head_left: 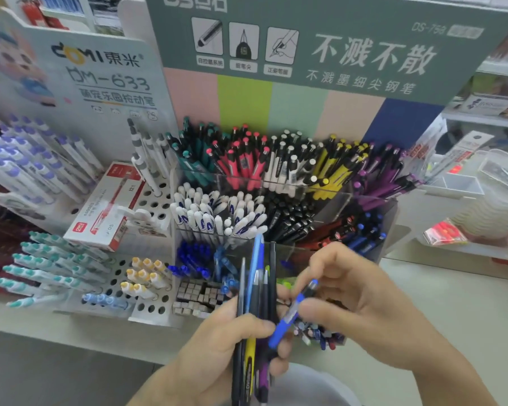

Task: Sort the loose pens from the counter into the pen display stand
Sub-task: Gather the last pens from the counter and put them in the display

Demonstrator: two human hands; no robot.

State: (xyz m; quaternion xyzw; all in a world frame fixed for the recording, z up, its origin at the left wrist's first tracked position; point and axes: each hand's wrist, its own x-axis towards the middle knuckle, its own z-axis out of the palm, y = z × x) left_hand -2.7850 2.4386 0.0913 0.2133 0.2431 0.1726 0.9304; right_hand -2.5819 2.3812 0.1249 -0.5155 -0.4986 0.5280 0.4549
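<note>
Left hand (217, 344) grips pen bundle (257, 291) upright, 12–6; right hand (361, 297) fingers pinch blue pen (291, 315) (tilted 1–7).

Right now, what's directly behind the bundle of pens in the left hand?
Behind the bundle held by the left hand: clear stand compartments of blue-capped pens and grey blocks. The compartment straight behind is mostly covered.

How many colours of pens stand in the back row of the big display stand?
5, left to right: teal pens, red pens, white pens, yellow pens and purple pens. Pens crowd together, so another colour may be hidden among them.
</note>
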